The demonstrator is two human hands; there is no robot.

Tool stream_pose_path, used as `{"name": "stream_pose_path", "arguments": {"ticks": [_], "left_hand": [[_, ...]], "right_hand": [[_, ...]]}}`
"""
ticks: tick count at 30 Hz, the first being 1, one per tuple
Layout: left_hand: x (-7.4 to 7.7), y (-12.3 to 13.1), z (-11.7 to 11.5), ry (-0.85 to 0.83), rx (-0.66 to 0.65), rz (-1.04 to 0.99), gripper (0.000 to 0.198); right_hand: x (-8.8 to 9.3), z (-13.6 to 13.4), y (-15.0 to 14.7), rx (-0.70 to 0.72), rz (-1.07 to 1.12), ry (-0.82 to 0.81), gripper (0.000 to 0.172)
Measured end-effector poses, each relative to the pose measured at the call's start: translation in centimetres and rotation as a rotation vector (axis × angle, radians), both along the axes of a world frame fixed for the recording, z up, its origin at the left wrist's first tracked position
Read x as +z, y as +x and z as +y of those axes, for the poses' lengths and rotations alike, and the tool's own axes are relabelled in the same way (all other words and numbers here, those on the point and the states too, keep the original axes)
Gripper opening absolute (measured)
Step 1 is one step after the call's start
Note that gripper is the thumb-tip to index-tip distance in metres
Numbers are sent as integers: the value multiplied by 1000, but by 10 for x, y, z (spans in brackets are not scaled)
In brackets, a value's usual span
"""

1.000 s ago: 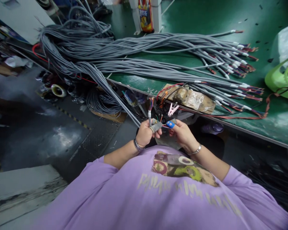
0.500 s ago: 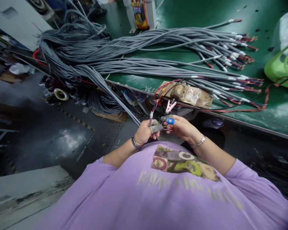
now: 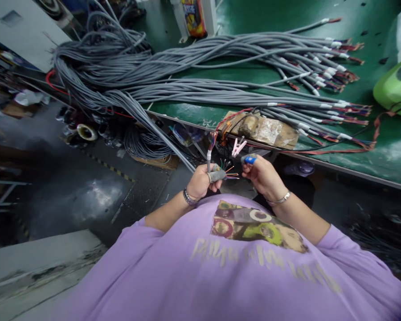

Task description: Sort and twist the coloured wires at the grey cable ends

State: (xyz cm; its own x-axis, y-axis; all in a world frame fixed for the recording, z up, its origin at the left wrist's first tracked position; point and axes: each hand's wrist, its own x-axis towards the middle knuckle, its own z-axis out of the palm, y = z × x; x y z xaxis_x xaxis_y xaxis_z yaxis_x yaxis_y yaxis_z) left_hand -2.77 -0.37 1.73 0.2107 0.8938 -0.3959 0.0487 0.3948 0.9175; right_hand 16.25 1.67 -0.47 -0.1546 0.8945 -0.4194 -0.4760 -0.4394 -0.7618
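Note:
In my left hand [image 3: 199,183], closed with grey wrapping on the thumb and finger, is the end of a grey cable. Its thin coloured wires [image 3: 232,174] fan out to the right past the thumb. Another grey cable section with a white band [image 3: 209,155] rises just above this hand, its coloured wires bending toward the bench edge. My right hand [image 3: 262,176] is apart from the wire tips, fingers drawn together; a blue wrap [image 3: 250,159] covers part of one finger. Whatever its fingertips pinch, if anything, cannot be made out. A pink clip [image 3: 238,147] is above and between the hands.
Long bundles of grey cables [image 3: 200,58] lie across the green bench [image 3: 270,18], stripped ends to the right. A taped wooden block [image 3: 270,131] sits at the bench edge. A light-green basket [image 3: 392,89] stands at right. Coiled cable [image 3: 147,147] lies below the bench.
My right hand has moved right and slightly up, away from the wires it was touching. The wires now spread freely from my left hand, which has barely moved.

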Motion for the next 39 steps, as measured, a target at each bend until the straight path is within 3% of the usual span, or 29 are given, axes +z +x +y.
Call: {"name": "stream_pose_path", "arguments": {"ticks": [4,6,8,14,19,23,28,39], "left_hand": [[9,2,6,-65,-169,53,39],[13,4,7,-74,-193,77,38],[16,6,9,-85,-207,90,36],[19,1,10,-123,-285,71,37],[18,-3,18,-148,-230,-36,36],[15,-1,30,-126,-205,-107,36],[6,0,43,-123,-176,-159,36],[0,2,52,-178,-256,-157,35]], "right_hand": [[5,3,2,288,-4,61,40],[6,4,-4,346,-28,113,39],[3,6,-10,297,-53,131,35],[-12,19,-3,-73,25,-50,40],[-12,27,2,93,121,-89,48],[-8,38,-8,199,159,14,58],[-11,46,-21,125,156,120,60],[-2,44,-37,-97,199,23,58]]}}
